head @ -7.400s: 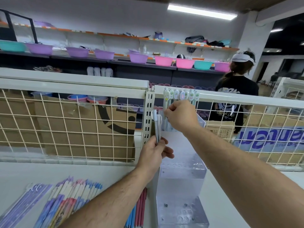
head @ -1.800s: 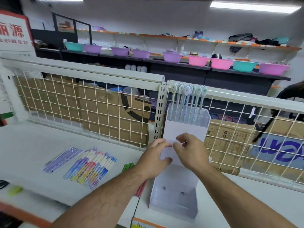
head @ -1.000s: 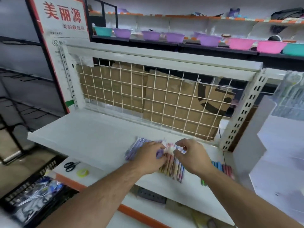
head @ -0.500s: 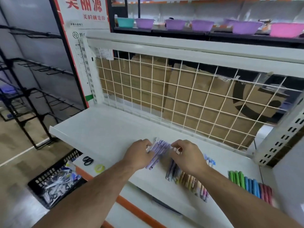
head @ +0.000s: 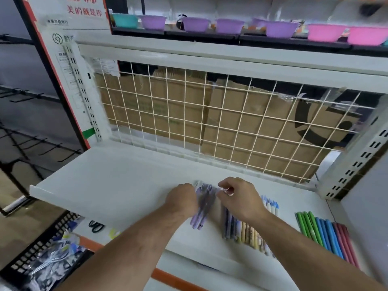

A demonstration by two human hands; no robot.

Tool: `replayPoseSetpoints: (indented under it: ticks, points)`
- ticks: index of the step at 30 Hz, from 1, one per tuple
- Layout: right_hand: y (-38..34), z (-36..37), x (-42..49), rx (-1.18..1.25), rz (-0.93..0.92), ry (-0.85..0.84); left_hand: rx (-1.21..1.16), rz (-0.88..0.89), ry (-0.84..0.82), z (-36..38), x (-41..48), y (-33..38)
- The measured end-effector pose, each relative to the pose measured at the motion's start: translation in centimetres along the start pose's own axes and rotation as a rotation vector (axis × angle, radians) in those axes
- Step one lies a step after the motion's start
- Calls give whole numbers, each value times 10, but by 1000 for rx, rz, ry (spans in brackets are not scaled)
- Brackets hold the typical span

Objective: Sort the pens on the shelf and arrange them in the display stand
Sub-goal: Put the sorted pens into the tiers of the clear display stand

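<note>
Pens are being sorted. The purple pens are lying bunched on the white shelf near its front edge, between the two hands. The left hand is pressing in from the bunch's left side, its grip seemingly closing round the barrels. The right hand is hovering over the cap ends with curled fingers, but blur is hiding whether its grip is pinching a pen or holding nothing.

A row of mixed-colour pens is lying just beside the right hand, partly under its wrist. Green, blue and pink pens are sitting further right, apart from that row. A wire grid is backing the shelf, with cardboard boxes showing behind it. Scissors are lying on the ledge below.

The step in hand is probably gathering the purple set into one bundle. Next, both hands are likely needing to square the ends, lift the bundle clear and carry it right toward the display stand, which is not clearly showing here.
</note>
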State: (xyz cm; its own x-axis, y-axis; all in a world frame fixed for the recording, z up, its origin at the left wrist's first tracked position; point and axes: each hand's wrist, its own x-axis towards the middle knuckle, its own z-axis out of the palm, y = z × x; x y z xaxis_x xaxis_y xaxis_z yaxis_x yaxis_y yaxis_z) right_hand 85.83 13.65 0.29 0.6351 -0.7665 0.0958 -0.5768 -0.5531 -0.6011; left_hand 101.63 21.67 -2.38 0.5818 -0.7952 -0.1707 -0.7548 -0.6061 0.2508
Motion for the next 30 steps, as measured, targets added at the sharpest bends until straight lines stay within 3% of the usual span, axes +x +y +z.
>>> replayPoseSetpoints:
  ticks: [12, 16, 20, 22, 25, 30]
  points:
    - [-20, 5, -36, -5, 175, 141, 177, 189, -146, 1, 15, -4]
    - [-21, 9, -54, 13, 223, 155, 133, 125, -224, 12, 22, -10]
    - [-19, 9, -70, 41, 275, 163, 75, 172, -151, 11, 16, -14]
    - [-19, 8, -76, 54, 276, 164, -19, 171, -128, 5, 13, -11]
    - [-18, 2, -83, 54, 288, 173, -368, 29, -76, -9, 12, 4]
    - [-14, -16, -94, 112, 282, 206, -678, 99, -108, -15, -18, 44]
